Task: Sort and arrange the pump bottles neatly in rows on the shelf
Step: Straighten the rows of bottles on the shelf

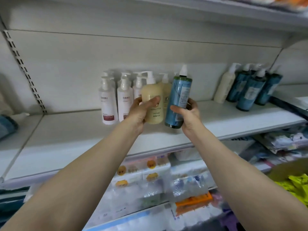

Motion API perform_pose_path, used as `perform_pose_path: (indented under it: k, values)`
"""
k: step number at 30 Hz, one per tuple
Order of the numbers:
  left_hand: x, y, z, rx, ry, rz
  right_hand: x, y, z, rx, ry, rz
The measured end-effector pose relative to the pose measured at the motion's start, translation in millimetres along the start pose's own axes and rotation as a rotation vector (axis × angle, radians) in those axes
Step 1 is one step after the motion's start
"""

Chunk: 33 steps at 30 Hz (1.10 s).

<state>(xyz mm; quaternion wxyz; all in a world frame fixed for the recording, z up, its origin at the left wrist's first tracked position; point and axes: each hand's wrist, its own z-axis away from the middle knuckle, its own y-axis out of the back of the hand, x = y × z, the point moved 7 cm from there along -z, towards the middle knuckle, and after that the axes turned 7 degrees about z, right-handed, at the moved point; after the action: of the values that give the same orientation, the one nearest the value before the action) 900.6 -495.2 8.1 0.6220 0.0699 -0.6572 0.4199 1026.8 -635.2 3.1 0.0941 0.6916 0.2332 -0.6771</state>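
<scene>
Now the left hand (140,109) has its grip curled round a cream pump bottle (153,104), and the right hand (190,112) wraps its grip round a blue bottle (178,100), both held up over the white shelf (83,139). Behind them white bottles (108,104) stand in rows, and more blue bottles (250,90) wait far right
</scene>
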Motion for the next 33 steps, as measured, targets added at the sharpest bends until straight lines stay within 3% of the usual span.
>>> perform_pose_path:
  k: [5, 24, 33]
  values:
    - [-22, -30, -19, -0.032, -0.029, -0.012, 4, 31, -25, 0.022, 0.007, -0.036]
    - [-67, -102, -51, 0.246, -0.224, -0.046, -18, 164, -106, -0.065, -0.010, 0.067]
    - [-73, -116, -60, 0.308, -0.257, -0.095, -27, 214, -138, 0.033, 0.023, 0.092]
